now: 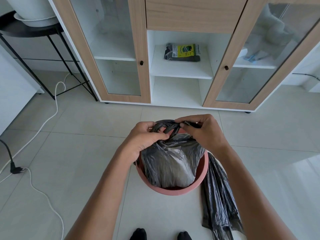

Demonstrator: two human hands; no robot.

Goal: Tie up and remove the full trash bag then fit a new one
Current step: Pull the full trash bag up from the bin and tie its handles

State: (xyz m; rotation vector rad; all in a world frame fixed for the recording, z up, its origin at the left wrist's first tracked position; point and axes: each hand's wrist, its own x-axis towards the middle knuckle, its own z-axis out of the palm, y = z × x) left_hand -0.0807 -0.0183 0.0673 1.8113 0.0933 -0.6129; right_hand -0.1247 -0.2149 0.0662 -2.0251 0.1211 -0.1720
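A full black trash bag (pixel 171 161) sits inside a round pink bin (pixel 173 190) on the tiled floor. Its top is gathered into twisted strands crossed in a loop above the bin. My left hand (pixel 147 137) pinches the strands at the left of the loop. My right hand (pixel 202 130) grips the other twisted end at the right. An empty black bag (pixel 218 196) lies flat on the floor, right of the bin and touching its side.
A pack of trash bags (pixel 182 52) lies on the open middle shelf of a wood-and-white cabinet (pixel 138 49) straight ahead. A white cable (pixel 52 116) and a black plug (pixel 14 169) lie on the floor at left. A black side table (pixel 31 30) stands at far left.
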